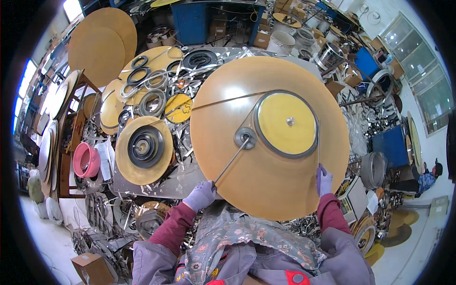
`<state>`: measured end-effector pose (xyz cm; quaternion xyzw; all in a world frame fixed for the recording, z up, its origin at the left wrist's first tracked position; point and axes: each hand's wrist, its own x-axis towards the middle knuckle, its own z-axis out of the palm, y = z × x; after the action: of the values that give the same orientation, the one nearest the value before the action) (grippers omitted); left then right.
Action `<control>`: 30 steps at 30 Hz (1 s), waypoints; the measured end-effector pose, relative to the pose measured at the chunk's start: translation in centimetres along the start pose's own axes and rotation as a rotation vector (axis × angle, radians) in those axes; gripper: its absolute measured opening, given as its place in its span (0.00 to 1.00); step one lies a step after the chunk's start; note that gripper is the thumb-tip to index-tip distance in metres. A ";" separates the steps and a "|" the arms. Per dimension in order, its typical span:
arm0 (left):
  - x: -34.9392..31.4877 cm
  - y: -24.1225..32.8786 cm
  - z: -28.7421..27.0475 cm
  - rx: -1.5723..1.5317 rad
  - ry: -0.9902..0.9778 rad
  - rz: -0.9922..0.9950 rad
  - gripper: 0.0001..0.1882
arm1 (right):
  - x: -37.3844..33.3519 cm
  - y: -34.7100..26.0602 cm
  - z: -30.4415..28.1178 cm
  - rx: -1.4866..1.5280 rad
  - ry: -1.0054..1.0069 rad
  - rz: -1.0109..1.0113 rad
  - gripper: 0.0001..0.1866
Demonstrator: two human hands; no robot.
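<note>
In front of me lies a large tan round disc (228,183), with a smaller yellow disc (282,128) on it, edged by a dark grey ring and with a small knob near its middle. My left hand (200,195), in a lilac glove, is closed on a thin metal rod (230,165). The rod's far end meets a small grey hub (243,137) beside the yellow disc. My right hand (324,180), gloved too, pinches a thin strip (319,149) that runs up along the yellow disc's right edge. Another thin band stretches left from the ring across the tan disc.
On the grey table left of the disc lie black and metal rings (153,102), a tan disc with dark stacked rings (142,147) and many metal scraps. A pink bucket (87,160) stands farther left. Shavings and boxes crowd the right. Another person (423,182) is at far right.
</note>
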<state>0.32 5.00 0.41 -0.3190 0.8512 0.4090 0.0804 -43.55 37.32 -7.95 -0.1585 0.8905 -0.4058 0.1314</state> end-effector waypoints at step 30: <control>0.2 0.7 1.3 -0.082 0.042 -0.063 0.13 | 5.7 -22.5 11.5 -0.731 -0.148 -0.483 0.13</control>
<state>-0.41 6.22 -0.01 -0.3570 0.8249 0.4340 0.0621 -40.65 13.26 1.31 -0.4267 0.9010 -0.0710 0.0315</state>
